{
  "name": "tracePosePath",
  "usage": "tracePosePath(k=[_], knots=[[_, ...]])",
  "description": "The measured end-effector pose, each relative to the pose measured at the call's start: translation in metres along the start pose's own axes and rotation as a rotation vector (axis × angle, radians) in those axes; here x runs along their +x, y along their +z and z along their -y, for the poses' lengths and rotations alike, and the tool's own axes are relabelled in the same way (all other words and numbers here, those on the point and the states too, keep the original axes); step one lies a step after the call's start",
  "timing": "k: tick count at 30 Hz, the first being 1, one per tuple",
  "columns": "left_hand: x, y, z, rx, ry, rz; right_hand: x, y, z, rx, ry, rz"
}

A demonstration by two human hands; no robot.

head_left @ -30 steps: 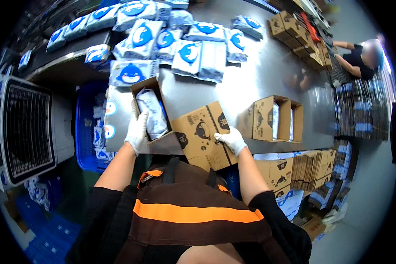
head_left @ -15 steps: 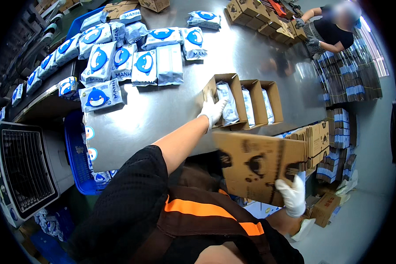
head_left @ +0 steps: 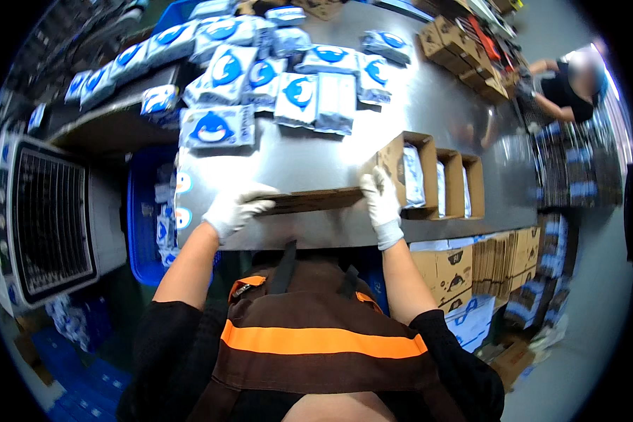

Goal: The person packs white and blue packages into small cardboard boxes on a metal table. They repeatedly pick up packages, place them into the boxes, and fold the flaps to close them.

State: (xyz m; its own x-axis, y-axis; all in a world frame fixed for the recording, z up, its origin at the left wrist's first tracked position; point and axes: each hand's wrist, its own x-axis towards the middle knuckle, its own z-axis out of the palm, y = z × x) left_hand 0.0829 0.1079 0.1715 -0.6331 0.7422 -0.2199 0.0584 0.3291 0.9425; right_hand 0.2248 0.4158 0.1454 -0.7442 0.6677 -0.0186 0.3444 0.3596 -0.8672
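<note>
A folded-flat cardboard carton (head_left: 316,202) spans the space between my hands, seen nearly edge-on over the table's near edge. My gloved left hand (head_left: 238,209) grips its left end, fingers closed about it. At the other end my gloved right hand (head_left: 382,204) holds it, beside the first of three open cardboard boxes. These boxes stand in a row, each with a white pack inside: the near-left box (head_left: 392,160), the middle box (head_left: 454,167) and the right box (head_left: 476,176). Several white-and-blue packs (head_left: 295,98) lie at the far left of the metal table (head_left: 288,158).
Flat cartons stand stacked (head_left: 496,260) low at the right. A blue crate (head_left: 142,239) with packs sits left of the table, beside a grilled machine (head_left: 53,214). Cardboard boxes (head_left: 457,53) line the far right edge, where another person (head_left: 566,91) stands.
My left hand has left the open boxes and taken the carton's left end. My right hand has brought the flat carton up from the lower right to the table edge. The view has shifted.
</note>
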Motion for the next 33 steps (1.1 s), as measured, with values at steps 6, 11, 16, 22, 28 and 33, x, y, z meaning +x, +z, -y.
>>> tracePosePath(k=[6,11,16,22,28,33], knots=[[-0.016,0.019,0.032,-0.51,-0.208,-0.336,-0.026,0.033,-0.011,0.697,0.266,0.179],[-0.003,-0.012,0.004,-0.427,-0.061,-0.503,-0.036,0.034,-0.035,0.464,0.093,0.197],[-0.005,-0.02,-0.007,-0.392,-0.207,-0.238,-0.014,0.038,0.04,0.715,0.397,0.164],[0.009,-0.019,0.004,-0.466,-0.189,-0.453,-0.019,0.035,0.031,0.472,0.211,0.36],[0.004,0.014,-0.002,0.565,0.12,-0.26,-0.027,0.06,0.038,-0.524,-0.795,0.196],[0.023,0.001,0.001,0.446,-0.032,-0.63,-0.04,0.052,0.072,-0.583,-0.884,0.642]])
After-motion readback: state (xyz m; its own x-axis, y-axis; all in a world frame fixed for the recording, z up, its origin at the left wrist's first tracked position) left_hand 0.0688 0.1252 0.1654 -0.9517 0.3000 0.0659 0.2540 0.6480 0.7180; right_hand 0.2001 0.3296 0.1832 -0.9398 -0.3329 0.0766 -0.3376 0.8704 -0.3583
